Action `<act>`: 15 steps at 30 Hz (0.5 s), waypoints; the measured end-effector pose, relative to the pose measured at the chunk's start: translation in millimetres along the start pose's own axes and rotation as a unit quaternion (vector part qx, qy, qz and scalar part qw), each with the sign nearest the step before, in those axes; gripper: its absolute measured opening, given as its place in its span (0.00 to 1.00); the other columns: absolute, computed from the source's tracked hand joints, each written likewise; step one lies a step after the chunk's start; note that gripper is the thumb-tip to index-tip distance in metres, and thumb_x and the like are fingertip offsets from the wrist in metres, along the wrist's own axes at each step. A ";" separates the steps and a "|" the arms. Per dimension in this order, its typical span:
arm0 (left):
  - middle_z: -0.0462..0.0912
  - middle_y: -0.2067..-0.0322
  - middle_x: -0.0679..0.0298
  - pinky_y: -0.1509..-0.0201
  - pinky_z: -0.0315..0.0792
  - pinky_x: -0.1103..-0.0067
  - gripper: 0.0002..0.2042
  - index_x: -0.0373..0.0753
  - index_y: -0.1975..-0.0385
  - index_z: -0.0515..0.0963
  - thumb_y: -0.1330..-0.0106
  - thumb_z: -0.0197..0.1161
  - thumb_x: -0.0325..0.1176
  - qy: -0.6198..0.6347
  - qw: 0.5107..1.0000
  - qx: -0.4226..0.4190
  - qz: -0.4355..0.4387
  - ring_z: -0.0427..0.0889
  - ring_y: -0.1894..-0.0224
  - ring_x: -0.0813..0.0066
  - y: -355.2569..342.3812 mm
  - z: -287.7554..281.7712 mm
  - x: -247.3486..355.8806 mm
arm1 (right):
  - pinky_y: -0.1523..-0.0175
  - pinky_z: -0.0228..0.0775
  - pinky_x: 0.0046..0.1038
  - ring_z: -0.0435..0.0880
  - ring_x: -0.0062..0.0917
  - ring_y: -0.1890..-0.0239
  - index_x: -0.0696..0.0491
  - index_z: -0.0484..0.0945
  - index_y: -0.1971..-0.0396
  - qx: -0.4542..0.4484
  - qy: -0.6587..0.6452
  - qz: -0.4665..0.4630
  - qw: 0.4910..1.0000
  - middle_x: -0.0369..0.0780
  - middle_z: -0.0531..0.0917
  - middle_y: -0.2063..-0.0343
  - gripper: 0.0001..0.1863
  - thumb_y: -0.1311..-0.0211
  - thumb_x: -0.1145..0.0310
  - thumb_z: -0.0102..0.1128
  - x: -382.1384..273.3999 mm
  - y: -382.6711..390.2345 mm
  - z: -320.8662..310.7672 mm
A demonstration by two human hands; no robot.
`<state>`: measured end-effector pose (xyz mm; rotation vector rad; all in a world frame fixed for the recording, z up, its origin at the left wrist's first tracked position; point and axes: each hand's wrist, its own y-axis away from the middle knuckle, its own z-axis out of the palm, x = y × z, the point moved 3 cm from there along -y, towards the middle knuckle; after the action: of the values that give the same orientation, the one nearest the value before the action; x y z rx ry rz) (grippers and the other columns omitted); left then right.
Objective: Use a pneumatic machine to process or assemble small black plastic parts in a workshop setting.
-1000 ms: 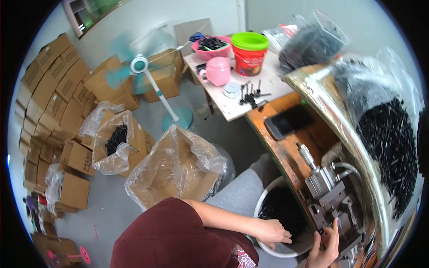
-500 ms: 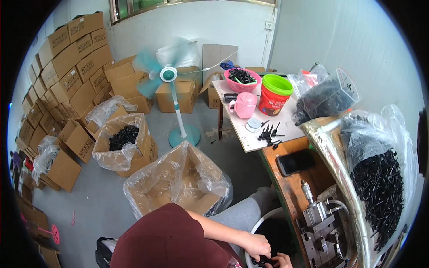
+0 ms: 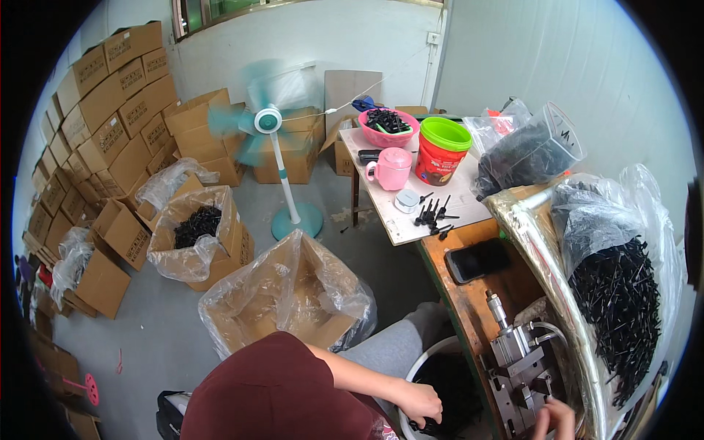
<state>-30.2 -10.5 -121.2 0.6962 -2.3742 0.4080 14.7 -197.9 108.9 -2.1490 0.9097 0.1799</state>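
Observation:
My left hand (image 3: 420, 403) is closed at the rim of a white bucket (image 3: 415, 364), its fingers curled round small black parts that show only partly beneath them. Many loose black parts (image 3: 449, 385) fill the bucket. At the lower right, my right hand (image 3: 555, 421) is at the near end of a metal clamping fixture (image 3: 522, 367), fingers bent together. What those fingers pinch, if anything, is too small to make out. The fixture has a cylinder with a hose and sits on a wooden bench (image 3: 460, 301).
A black phone (image 3: 477, 261) lies on the bench. Beyond stand a pink mug (image 3: 391, 170), a red tub (image 3: 442, 158) and a pink basin (image 3: 380, 136). A bag of black pins (image 3: 616, 308) lies right. A lined carton (image 3: 286, 301) and a turning fan (image 3: 268, 121) stand left.
My right hand has left my left hand at the bucket and moved right to the fixture. My left hand stays over the bucket. The whole view has shifted slightly.

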 end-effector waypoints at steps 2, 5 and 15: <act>0.82 0.65 0.55 0.59 0.76 0.63 0.23 0.35 0.51 0.78 0.45 0.68 0.39 0.002 1.000 -0.011 -0.003 0.82 0.60 0.54 1.1 0.4 3.2 | 0.69 0.73 0.20 0.80 0.20 0.72 0.59 0.83 0.62 0.054 0.037 -0.028 0.997 0.42 0.85 0.65 0.05 0.37 0.76 0.65 24.0 -12.1 -17.2; 0.85 0.62 0.56 0.57 0.77 0.63 0.23 0.38 0.53 0.81 0.48 0.70 0.42 0.009 1.000 -0.009 -0.022 0.83 0.59 0.54 2.3 8.1 -0.4 | 0.72 0.74 0.21 0.82 0.23 0.70 0.58 0.83 0.60 0.086 0.142 0.073 0.984 0.41 0.85 0.66 0.08 0.37 0.73 0.65 43.3 -27.7 -33.8; 0.82 0.65 0.57 0.61 0.77 0.63 0.20 0.37 0.53 0.78 0.46 0.68 0.38 0.024 0.999 -0.011 0.038 0.83 0.60 0.56 -10.3 7.6 7.2 | 0.44 0.70 0.37 0.75 0.43 0.43 0.52 0.73 0.44 -0.043 0.360 0.074 0.929 0.45 0.75 0.42 0.32 0.53 0.89 0.56 154.1 -85.6 -58.8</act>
<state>-32.8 -24.9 -121.2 0.5815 -2.3620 0.4259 174.9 -286.7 139.9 -2.2509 1.4951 -0.5468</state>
